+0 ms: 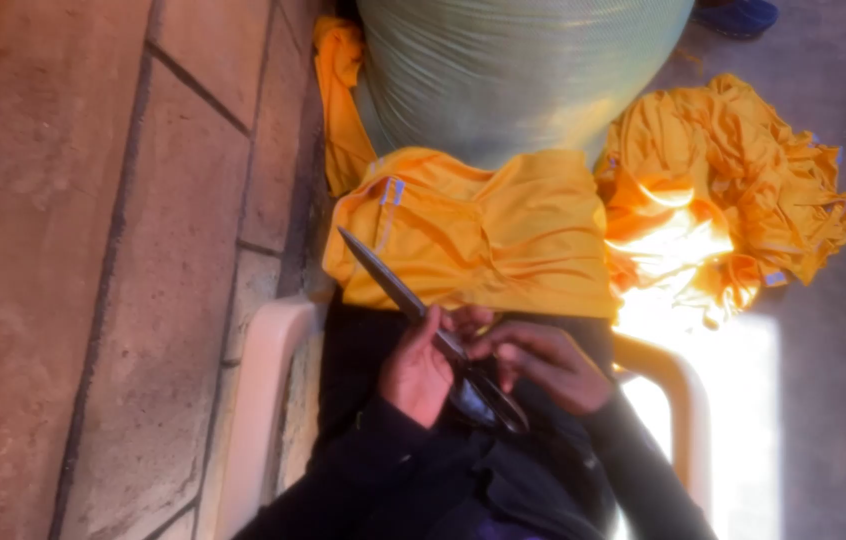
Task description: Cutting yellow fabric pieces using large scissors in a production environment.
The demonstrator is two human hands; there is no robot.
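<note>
While both hands, left [416, 370] and right [543, 365], close round the scissors [423, 325], we judge them stiff, sharp; hold at handles.

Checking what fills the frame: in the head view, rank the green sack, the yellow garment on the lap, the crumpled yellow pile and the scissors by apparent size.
1. Green sack, partly cut off by the frame.
2. Yellow garment and crumpled yellow pile: too alike to rank.
3. Scissors, held in both hands, smallest.

Outdoor tailoring spot: stone-block wall [93, 250], heaped yellow garments [723, 190], plastic chair [263, 400].
</note>
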